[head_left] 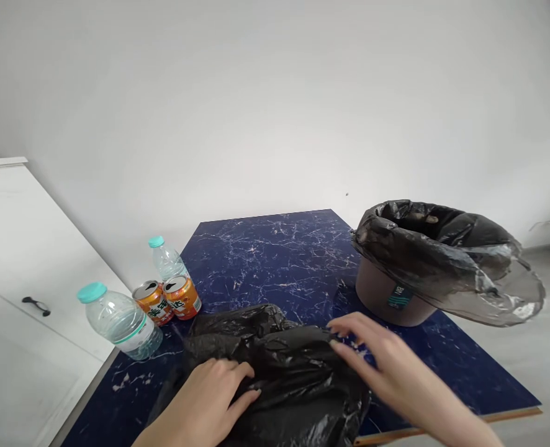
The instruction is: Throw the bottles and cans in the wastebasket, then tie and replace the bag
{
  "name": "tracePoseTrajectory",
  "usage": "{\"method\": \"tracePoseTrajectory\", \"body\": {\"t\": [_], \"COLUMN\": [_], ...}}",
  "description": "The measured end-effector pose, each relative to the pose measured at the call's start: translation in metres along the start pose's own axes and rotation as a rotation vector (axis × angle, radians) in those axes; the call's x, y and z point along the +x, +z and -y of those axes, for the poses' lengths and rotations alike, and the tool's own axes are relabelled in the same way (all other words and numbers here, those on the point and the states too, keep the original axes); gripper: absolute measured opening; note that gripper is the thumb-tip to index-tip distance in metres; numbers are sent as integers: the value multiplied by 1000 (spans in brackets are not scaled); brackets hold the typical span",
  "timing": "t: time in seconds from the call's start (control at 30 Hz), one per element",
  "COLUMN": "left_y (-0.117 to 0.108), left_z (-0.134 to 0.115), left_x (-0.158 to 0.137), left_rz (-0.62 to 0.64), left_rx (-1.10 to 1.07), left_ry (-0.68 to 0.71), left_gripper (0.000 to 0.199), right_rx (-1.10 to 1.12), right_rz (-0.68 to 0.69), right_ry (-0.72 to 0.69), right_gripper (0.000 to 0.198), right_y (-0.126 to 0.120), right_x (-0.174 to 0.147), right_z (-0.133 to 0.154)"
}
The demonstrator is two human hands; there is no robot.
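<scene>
A crumpled black plastic bag [298, 372] lies spread at the front of the blue marbled table [275, 261]. My left hand [212, 394] rests on the bag's left part, thumb and forefinger apart, its other fingertips hidden against the plastic. At the bag's right edge is my right hand [377, 354], fingertips touching the plastic, with a gap between thumb and fingers. To the right stands a brown bin [377, 292], lined with another black bag [424, 267] that is folded over the rim and hangs out on the right.
Left of the black bag stand two orange drink cans [153, 304], both opened. A plastic bottle with a turquoise cap [130, 332] is in front of them, a second bottle [167, 257] behind. A white cabinet [28, 261] borders the table's left; a white wall [275, 112] rises behind.
</scene>
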State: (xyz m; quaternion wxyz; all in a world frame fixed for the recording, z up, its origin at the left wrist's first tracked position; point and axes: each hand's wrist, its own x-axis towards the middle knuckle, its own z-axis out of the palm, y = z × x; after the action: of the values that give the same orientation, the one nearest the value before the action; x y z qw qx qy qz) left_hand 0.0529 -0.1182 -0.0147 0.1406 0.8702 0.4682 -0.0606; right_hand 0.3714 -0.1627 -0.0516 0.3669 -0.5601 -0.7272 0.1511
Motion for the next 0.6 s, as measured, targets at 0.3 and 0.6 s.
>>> {"method": "tracePoseTrajectory", "body": {"t": [0.3,0.6], "left_y": [23,21], "left_z": [19,13], "left_x": [14,12], "left_rz": [-138,-68], "left_rx": [-75,-128], "left_ry": [-46,-28], "left_gripper": [45,63], "right_rx": [-382,-376], "right_rz": [77,-99], "right_ry": [-391,-340], "right_gripper": [36,55], "right_y": [85,68], "right_x": [-30,-37], "right_z": [19,37]}}
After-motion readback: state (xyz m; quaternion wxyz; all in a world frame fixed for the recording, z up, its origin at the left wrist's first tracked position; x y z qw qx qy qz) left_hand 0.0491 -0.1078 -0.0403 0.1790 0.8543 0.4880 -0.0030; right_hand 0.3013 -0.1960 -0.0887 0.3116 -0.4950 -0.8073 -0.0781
